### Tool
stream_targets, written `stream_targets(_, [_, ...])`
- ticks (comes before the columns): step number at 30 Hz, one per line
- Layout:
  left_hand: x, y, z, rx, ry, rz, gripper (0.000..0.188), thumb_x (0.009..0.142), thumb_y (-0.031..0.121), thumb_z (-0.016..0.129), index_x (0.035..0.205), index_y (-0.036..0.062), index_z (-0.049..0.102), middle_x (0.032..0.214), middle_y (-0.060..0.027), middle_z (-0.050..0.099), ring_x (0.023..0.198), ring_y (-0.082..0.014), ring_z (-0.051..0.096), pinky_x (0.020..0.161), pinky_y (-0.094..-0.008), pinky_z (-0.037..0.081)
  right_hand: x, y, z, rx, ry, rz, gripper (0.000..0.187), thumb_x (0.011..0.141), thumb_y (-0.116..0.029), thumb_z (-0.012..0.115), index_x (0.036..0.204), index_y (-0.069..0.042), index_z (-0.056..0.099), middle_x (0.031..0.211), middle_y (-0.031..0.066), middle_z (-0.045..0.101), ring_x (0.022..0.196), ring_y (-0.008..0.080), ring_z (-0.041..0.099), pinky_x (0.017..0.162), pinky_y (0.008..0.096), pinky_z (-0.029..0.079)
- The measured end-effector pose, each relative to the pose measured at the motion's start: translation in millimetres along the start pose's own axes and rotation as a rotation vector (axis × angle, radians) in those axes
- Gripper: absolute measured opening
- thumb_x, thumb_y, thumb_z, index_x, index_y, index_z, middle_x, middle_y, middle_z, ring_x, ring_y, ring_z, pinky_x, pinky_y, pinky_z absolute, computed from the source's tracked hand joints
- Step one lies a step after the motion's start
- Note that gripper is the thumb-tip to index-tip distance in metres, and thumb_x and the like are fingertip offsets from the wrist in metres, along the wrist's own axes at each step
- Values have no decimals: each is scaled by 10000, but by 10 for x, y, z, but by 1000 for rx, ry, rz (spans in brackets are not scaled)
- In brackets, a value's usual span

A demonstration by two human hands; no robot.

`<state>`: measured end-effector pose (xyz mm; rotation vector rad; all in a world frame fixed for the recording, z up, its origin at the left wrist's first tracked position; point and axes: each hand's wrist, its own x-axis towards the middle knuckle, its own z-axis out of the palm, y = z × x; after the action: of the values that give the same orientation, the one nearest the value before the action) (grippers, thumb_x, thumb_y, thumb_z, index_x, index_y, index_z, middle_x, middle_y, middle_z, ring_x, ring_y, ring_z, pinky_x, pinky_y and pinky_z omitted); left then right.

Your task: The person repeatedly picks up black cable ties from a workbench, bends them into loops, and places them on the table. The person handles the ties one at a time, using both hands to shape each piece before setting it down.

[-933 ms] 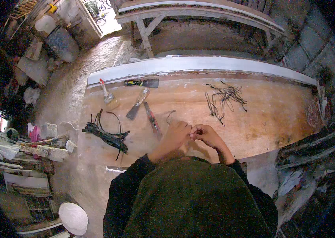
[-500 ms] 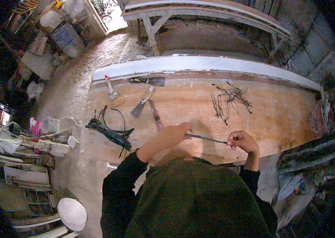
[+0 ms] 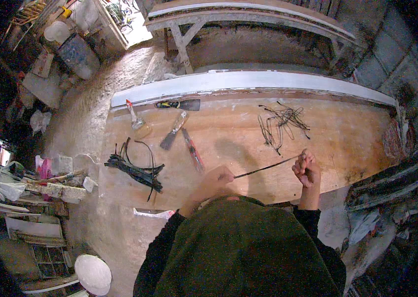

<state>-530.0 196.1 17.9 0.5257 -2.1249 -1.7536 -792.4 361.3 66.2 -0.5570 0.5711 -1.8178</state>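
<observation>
A narrow black strip (image 3: 266,169) is stretched between my hands above the near part of the wooden tabletop (image 3: 219,123). One end is pinched in my left hand (image 3: 220,175), low by the near edge. My right hand (image 3: 307,170) grips the other end, raised a little higher, its fingers curled. Left of my left hand lies a bundle of black strips (image 3: 137,171). A tangle of thin black cords (image 3: 280,126) rests beyond my right hand. Nearest my left hand is a red utility knife (image 3: 193,151).
Two scrapers, one wooden-handled (image 3: 173,131) and one dark-handled (image 3: 179,105), lie near a paintbrush (image 3: 139,123). A long white-faced board (image 3: 258,80) borders the table's far side. Behind it stands another wooden bench (image 3: 184,42). A round white lid-like object (image 3: 92,274) is low at left.
My right hand has risen and turned over, while my left has drawn slightly back and to the left. The strip now slants up to the right and looks thinner and longer.
</observation>
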Motion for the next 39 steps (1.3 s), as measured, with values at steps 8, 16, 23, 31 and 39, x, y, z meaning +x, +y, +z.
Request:
stream_targets(8, [-499,-178,54,-195,33,-312,178,797,205,535,791,28,544,718,-23,542,682,-111,504,627,-248,412,297,347,268,94,394,6,327,788,-111,554,1092,-63,444,814,1,566,686,105,541,628,247,458])
stream_targets(16, [-420,297,42,-661,473,-471,181,796,183,565,851,11,558,752,-35,564,685,-118,527,631,-242,438,225,1109,865,-142,268,476,67,785,-134,559,819,-84,532,763,17,558,695,110,534,652,225,437])
stream_targets(23, [-465,285,131,-442,497,-333,183,778,131,581,894,-11,568,783,-40,569,707,-117,519,633,-232,439,184,1364,895,-365,205,489,78,759,-112,591,811,-59,568,776,14,586,657,84,506,618,201,388])
stream_targets(31, [-634,404,218,-352,508,-338,219,781,134,554,922,-31,583,803,-40,576,739,-109,522,674,-229,414,82,1487,961,-476,127,320,66,738,-78,611,789,-57,576,742,-17,570,677,68,489,622,207,378])
stream_targets(39, [-837,521,268,-238,524,-322,268,771,164,593,965,-21,569,818,-67,600,727,-125,560,661,-233,438,-1,1606,1073,-439,117,368,81,737,-32,604,775,-47,534,712,-4,547,670,70,499,611,193,394])
